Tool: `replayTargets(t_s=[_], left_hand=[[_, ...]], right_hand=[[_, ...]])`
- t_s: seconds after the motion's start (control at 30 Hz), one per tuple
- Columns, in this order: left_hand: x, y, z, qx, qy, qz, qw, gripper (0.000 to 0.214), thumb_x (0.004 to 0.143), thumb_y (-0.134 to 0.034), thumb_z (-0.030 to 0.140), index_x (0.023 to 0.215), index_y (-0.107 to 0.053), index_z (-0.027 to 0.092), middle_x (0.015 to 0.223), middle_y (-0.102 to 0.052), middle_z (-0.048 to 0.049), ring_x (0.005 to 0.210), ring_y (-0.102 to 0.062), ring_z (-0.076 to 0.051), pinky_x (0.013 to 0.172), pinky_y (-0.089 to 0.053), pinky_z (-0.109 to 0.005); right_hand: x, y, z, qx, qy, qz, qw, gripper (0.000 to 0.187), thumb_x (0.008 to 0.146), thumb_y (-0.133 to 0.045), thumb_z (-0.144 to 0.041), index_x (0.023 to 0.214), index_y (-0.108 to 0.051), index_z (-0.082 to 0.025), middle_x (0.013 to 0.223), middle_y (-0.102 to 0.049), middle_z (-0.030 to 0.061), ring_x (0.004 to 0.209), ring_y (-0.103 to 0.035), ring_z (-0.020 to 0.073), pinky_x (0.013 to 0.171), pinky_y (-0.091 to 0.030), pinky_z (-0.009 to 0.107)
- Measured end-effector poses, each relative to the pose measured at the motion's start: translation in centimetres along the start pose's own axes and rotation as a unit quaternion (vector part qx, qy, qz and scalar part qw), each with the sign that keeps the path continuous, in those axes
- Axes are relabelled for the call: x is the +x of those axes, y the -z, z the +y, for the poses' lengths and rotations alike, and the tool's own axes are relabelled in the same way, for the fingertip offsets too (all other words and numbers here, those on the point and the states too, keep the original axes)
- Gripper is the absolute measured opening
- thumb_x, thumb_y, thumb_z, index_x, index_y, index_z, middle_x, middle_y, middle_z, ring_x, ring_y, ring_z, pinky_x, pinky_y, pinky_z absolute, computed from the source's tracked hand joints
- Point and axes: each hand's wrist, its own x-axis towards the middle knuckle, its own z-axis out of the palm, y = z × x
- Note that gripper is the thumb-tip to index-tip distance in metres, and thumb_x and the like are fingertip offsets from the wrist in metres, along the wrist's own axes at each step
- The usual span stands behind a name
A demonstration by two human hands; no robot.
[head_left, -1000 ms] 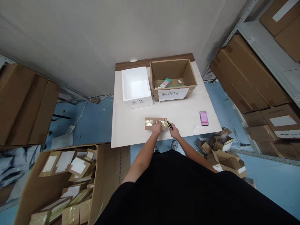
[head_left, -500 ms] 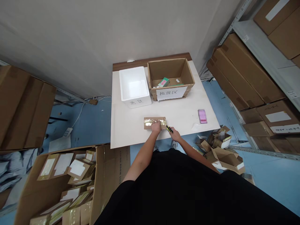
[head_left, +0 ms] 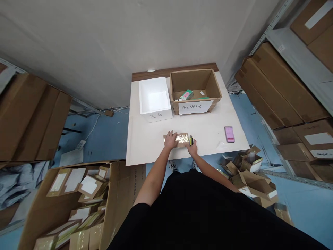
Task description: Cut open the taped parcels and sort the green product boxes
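The right hand [head_left: 193,149], wrapped round the cutter [head_left: 191,141], now touches the small box [head_left: 183,138] at its near right corner. The left hand [head_left: 170,140] has shifted to its left end, grip unclear, so both hands steady it on the near desk [head_left: 144,147].

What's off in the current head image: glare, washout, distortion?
Head view: tape on the small box glares; inside the white box looks nearly washed out. Head view: the pink item is pixelated. Head view: wide-angle stretch slants the right shelf.
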Motion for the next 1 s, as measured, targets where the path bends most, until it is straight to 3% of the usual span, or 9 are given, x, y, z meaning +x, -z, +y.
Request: replayTargets(t_s=[0.17,0.3,0.4,0.47,0.6,0.7,0.77,0.87,1.0], left_hand=[[-1.2,0.4,-2.7,-0.003,0.098,-0.003,0.995,0.064,0.103,-0.054,0.044,0.163,-0.04,0.024,0.163,-0.048,-0.0169,0.15,-0.04,-0.037,0.119,-0.037,-0.05],[-3.3,-1.6,-0.8,-0.043,0.176,-0.029,0.983,0.063,0.106,-0.046,0.044,0.163,-0.038,0.019,0.146,-0.059,-0.0223,0.131,-0.057,-0.036,0.104,-0.047,-0.045],[-4.2,-3.0,1.3,-0.076,0.142,-0.072,0.984,0.062,0.108,-0.041,0.04,0.166,-0.032,0.02,0.141,-0.062,-0.02,0.122,-0.064,-0.032,0.097,-0.051,-0.041],[-3.9,-3.0,2.0,-0.068,0.122,-0.054,0.989,0.06,0.108,-0.044,0.036,0.165,-0.034,0.021,0.145,-0.06,-0.0195,0.125,-0.062,-0.032,0.098,-0.051,-0.04],[-1.1,-0.9,1.3,-0.02,0.029,-0.009,0.999,0.067,0.102,-0.057,0.029,0.165,-0.036,0.031,0.171,-0.038,-0.014,0.151,-0.041,-0.034,0.111,-0.047,-0.044],[1.6,0.9,0.0,-0.003,-0.093,-0.071,0.993,0.079,0.094,-0.07,0.027,0.165,-0.039,0.04,0.18,-0.025,-0.0053,0.165,-0.018,-0.035,0.123,-0.037,-0.05],[2.7,1.4,-0.6,-0.002,-0.124,-0.11,0.986,0.088,0.086,-0.081,0.029,0.163,-0.042,0.043,0.179,-0.027,-0.0039,0.166,-0.015,-0.037,0.125,-0.034,-0.051],[2.6,1.1,-0.7,0.005,-0.098,-0.123,0.988,0.102,0.077,-0.091,0.031,0.163,-0.04,0.048,0.178,-0.03,-0.0026,0.165,-0.018,-0.039,0.123,-0.037,-0.052],[0.7,-1.5,1.9,0.002,0.025,-0.066,0.997,0.105,0.077,-0.091,0.047,0.167,-0.036,0.044,0.176,-0.033,-0.0097,0.157,-0.027,-0.045,0.116,-0.041,-0.058]], right_hand=[[2.6,-1.4,-3.4,-0.042,-0.038,0.016,0.998,0.096,0.09,-0.075,-0.056,0.167,-0.031,-0.017,0.141,-0.07,0.0185,0.125,-0.07,0.0357,0.104,-0.057,0.044],[7.1,-1.8,-8.6,-0.106,-0.028,0.009,0.994,0.083,0.098,-0.067,-0.049,0.167,-0.031,-0.019,0.133,-0.074,0.0174,0.119,-0.073,0.0337,0.099,-0.057,0.041],[10.6,-1.4,-11.9,-0.161,0.014,-0.012,0.987,0.083,0.099,-0.068,-0.045,0.167,-0.029,-0.02,0.128,-0.076,0.0171,0.114,-0.073,0.0325,0.097,-0.056,0.039],[12.2,-0.2,-12.6,-0.176,0.041,-0.037,0.983,0.093,0.093,-0.077,-0.046,0.168,-0.029,-0.017,0.13,-0.075,0.0188,0.117,-0.072,0.0347,0.097,-0.055,0.04],[11.5,3.0,-9.0,-0.121,0.09,-0.037,0.988,0.096,0.089,-0.079,-0.054,0.165,-0.034,-0.017,0.137,-0.072,0.0196,0.125,-0.069,0.0363,0.1,-0.055,0.041],[7.9,4.1,-4.2,-0.093,0.086,-0.043,0.991,0.098,0.085,-0.082,-0.057,0.164,-0.036,-0.022,0.145,-0.068,0.0164,0.128,-0.068,0.0341,0.103,-0.055,0.042],[5.4,3.8,-1.5,-0.098,0.056,-0.063,0.992,0.1,0.082,-0.083,-0.058,0.163,-0.036,-0.023,0.143,-0.069,0.0149,0.127,-0.07,0.0332,0.104,-0.056,0.043],[3.9,3.1,-0.1,-0.102,0.021,-0.058,0.993,0.098,0.083,-0.081,-0.059,0.162,-0.036,-0.023,0.139,-0.071,0.0147,0.124,-0.072,0.0336,0.1,-0.057,0.042],[6.9,3.1,-3.1,-0.117,0.039,-0.032,0.992,0.097,0.086,-0.081,-0.052,0.164,-0.034,-0.021,0.135,-0.073,0.0177,0.12,-0.072,0.0372,0.094,-0.058,0.043]])
